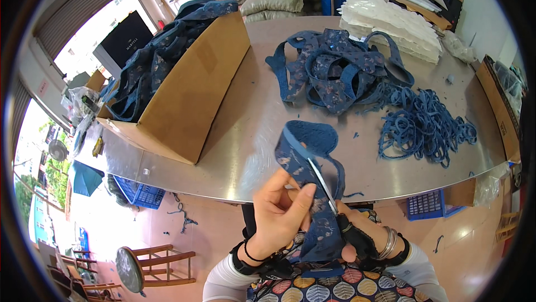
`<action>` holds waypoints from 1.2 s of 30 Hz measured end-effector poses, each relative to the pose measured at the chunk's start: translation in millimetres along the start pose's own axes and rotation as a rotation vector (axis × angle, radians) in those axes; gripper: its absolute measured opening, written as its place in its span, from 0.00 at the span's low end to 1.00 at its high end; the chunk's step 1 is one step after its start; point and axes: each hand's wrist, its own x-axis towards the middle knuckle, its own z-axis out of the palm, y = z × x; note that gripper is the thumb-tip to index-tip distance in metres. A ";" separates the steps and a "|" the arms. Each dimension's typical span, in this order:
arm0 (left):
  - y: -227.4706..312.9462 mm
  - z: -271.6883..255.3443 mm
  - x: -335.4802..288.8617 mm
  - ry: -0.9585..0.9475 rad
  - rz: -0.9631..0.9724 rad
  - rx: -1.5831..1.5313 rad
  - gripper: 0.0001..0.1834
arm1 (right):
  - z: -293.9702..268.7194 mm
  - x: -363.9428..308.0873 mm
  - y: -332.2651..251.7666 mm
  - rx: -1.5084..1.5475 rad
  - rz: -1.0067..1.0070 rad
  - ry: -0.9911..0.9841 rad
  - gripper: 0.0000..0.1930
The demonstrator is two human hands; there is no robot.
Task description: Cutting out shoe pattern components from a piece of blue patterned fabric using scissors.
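Observation:
My left hand [282,210] pinches a strip of blue patterned fabric [304,159] that curls up in a loop over the table's near edge. My right hand [360,240], in a black fingerless glove, holds a pair of scissors [324,182] with the blades laid along the strip's right edge. The strip's lower end hangs down to my lap between both hands.
On the metal table [245,134] lie a heap of blue fabric pieces [335,70] and a tangle of thin blue trimmings [427,126]. A cardboard box [190,95] full of blue fabric stands at the left. White stacked sheets [391,22] are at the back, blue crates under the table.

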 end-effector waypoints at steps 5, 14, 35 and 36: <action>3.6 3.1 -2.9 -0.045 -0.026 0.037 0.14 | 1.0 3.1 2.7 0.184 0.049 0.039 0.39; 11.0 -0.4 0.8 -0.034 -0.121 0.064 0.19 | -4.9 -2.5 -15.2 -0.221 0.030 0.035 0.46; 1.6 -4.9 0.9 0.075 0.036 -0.006 0.19 | -0.2 1.4 -1.3 0.411 0.069 -0.264 0.25; 2.1 -4.5 1.2 0.074 0.037 -0.032 0.19 | -0.7 1.8 -1.8 0.325 0.031 -0.257 0.24</action>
